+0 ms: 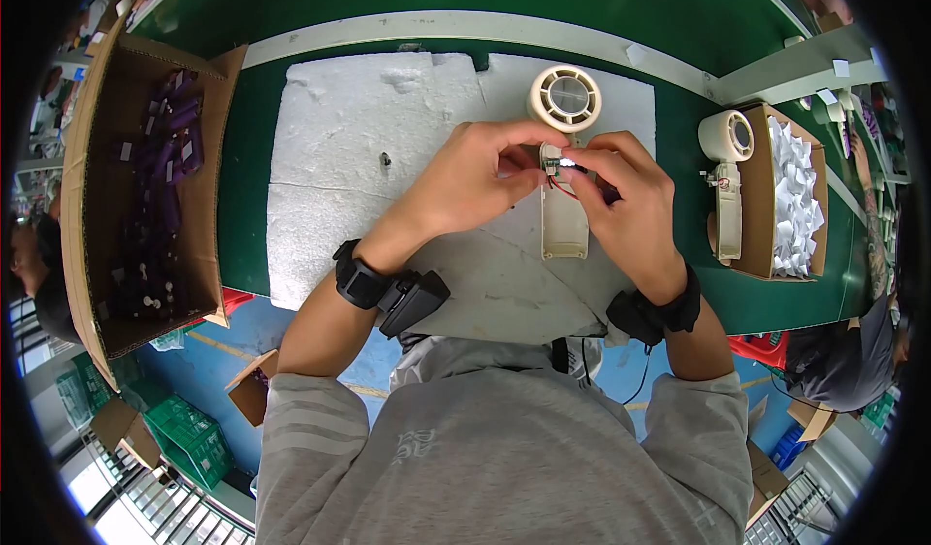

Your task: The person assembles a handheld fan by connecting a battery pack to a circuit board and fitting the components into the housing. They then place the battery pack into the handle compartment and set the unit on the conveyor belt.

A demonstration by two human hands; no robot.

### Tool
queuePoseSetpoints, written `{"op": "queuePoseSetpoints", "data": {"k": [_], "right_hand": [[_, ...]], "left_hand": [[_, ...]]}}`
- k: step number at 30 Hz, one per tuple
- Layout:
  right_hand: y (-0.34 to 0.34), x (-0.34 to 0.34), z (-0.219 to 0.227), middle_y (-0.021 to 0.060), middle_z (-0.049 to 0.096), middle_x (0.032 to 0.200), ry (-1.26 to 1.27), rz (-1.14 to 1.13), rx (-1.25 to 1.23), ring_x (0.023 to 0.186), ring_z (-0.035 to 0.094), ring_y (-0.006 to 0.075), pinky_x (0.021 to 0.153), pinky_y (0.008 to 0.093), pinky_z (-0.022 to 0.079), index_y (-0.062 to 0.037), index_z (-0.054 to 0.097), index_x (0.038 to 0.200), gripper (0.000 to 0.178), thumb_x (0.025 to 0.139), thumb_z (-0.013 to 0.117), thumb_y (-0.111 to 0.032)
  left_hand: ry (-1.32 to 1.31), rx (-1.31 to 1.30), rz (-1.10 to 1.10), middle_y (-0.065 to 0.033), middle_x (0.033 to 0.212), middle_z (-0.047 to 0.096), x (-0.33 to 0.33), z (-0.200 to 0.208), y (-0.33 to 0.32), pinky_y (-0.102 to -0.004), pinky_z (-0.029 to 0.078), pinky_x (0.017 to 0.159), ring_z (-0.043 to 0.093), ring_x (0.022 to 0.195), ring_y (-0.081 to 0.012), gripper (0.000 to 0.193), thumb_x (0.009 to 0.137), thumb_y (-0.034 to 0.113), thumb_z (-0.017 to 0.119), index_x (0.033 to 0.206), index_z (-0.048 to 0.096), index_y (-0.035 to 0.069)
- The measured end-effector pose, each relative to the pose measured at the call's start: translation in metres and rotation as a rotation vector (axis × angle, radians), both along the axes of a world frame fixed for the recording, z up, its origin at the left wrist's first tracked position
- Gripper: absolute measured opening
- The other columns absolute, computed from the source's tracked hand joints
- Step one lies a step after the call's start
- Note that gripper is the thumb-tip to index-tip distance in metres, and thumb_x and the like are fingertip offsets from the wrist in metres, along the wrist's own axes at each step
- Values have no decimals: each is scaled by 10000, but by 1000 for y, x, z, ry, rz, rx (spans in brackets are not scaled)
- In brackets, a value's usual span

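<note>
Electronic part (551, 160) over cream fan handle (564, 230).
It is pinched by the left hand (473, 178) and, at right, the right hand (632, 191).

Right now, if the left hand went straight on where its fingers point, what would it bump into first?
Past the small part at its fingertips, the left hand would probably meet the right hand first, though their exact depths are hard to tell.
</note>
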State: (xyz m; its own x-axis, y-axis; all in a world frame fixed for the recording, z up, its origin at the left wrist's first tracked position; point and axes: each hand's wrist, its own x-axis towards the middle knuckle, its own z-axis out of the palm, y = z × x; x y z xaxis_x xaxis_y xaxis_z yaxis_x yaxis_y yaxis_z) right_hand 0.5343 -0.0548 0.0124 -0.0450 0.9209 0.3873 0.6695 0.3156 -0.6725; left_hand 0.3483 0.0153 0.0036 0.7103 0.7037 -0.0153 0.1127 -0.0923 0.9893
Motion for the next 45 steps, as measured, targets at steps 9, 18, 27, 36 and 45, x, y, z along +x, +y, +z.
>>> {"op": "queuePoseSetpoints", "data": {"k": [9,18,27,36,45], "right_hand": [[-2,-2,-2,93,620,888,-112,-20,79,611,609,185,535,279,490,-32,705,984,224,764,736,-9],[-3,-2,4,92,612,889,-212,-34,23,600,605,174,538,284,485,-26,692,1009,205,804,700,-18],[3,11,26,72,578,823,61,-24,-480,620,597,127,547,257,468,-52,534,1216,470,787,725,-69],[3,44,23,88,526,964,261,460,-558,754,578,164,693,291,491,-84,349,1378,731,753,728,-75],[6,48,13,102,600,974,66,74,-208,633,621,305,626,390,523,-17,610,1048,261,810,658,-114]], "left_hand": [[-72,-1,92,-113,847,694,3,-7,-2,-286,542,739,674,771,-157,339,802,-87,566,1109,655,25],[-56,-6,123,-86,979,685,6,-6,-2,-262,533,745,653,824,-125,351,814,-107,553,1111,669,38],[110,305,89,-127,979,667,9,13,-5,-290,509,664,652,740,-201,400,732,-117,566,1028,723,101],[-33,362,31,-128,1047,628,-1,0,0,-319,522,797,649,941,-239,371,782,-146,532,1070,680,37],[-92,88,129,-90,1113,599,-1,-12,10,-263,526,779,638,910,-169,338,754,-138,610,1048,674,15]]}}
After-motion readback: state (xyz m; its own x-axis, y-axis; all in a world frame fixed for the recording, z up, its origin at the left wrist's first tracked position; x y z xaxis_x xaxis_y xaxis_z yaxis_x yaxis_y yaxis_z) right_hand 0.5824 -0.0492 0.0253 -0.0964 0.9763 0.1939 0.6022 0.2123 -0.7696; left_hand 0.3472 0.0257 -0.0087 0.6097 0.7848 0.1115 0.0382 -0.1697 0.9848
